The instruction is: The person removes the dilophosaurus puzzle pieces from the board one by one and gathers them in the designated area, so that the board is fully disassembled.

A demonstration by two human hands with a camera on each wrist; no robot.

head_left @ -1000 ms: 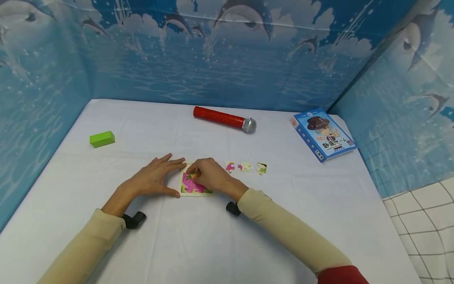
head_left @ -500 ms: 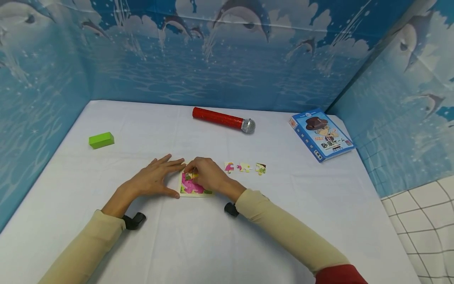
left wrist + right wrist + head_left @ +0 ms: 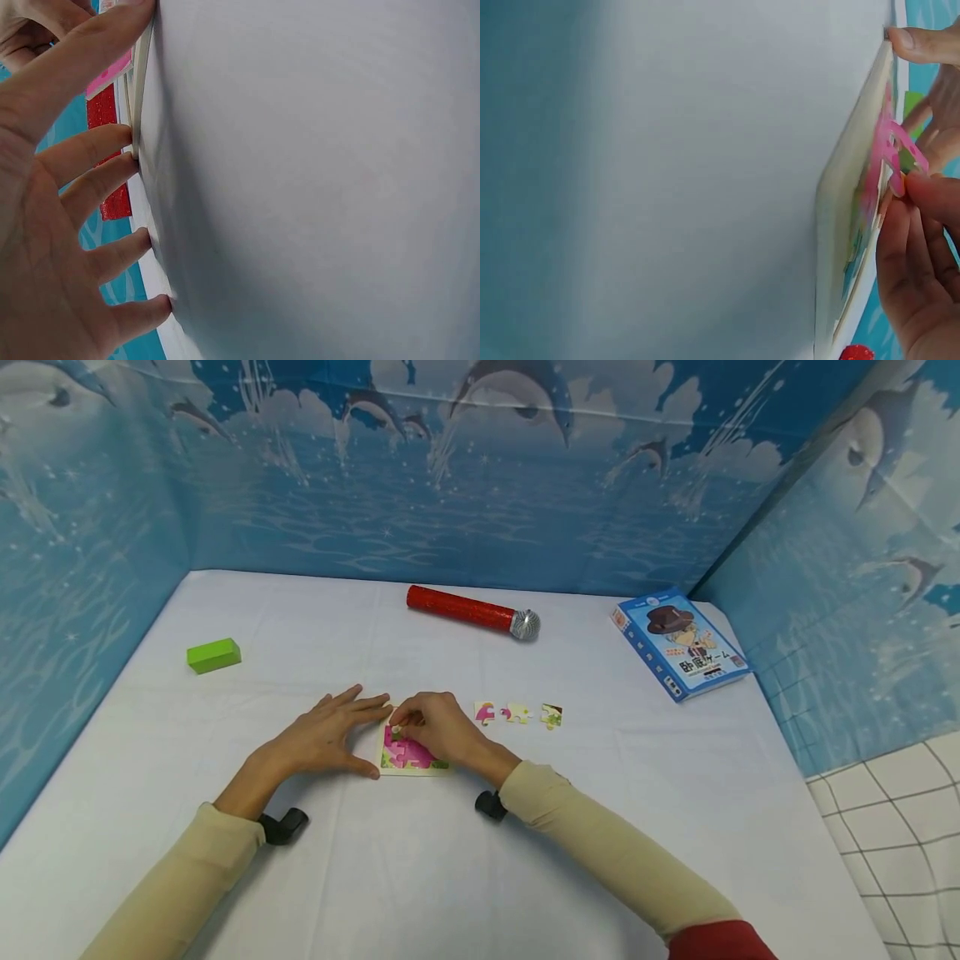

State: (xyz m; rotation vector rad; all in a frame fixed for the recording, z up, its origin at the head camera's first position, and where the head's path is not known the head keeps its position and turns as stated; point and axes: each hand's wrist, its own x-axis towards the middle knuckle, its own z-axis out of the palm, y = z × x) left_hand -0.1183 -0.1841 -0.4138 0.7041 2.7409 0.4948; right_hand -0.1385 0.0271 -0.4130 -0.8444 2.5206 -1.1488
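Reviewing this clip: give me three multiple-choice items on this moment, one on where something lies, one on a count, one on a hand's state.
1. Where does the green block lie on the table?
A. far left
B. beside the blue box
C. on the puzzle board

2. How many loose puzzle pieces lie in a row right of the puzzle board?
A. one
B. three
C. six

3. What is the left hand doing?
A. gripping the microphone
B. lifted clear of the table
C. resting flat, fingers straight, at the board's left edge

Answers:
1. A: the head view shows the block alone at the far left, away from the blue box.
2. B: three separate pieces lie side by side.
3. C: the left wrist view shows straight fingertips against the board edge; the microphone lies untouched farther back, while the right hand pinches a piece over the board.
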